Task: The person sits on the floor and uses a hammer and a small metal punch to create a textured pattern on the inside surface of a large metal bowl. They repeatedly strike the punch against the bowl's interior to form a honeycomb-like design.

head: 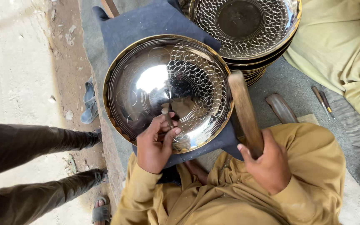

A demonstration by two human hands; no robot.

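Observation:
A shiny round metal bowl with a brass rim and a pattern of punched circles lies on a dark blue cloth. My left hand holds a small metal punch upright against the bowl's inner surface near its front edge. My right hand grips a thick wooden mallet, raised above the bowl's right rim. Both sleeves are mustard yellow.
A stack of finished patterned bowls stands behind at the upper right. Another person's legs in dark trousers stretch in from the left. A flat dark tool and two thin punches lie on the grey mat. Yellow-green cloth is at the right.

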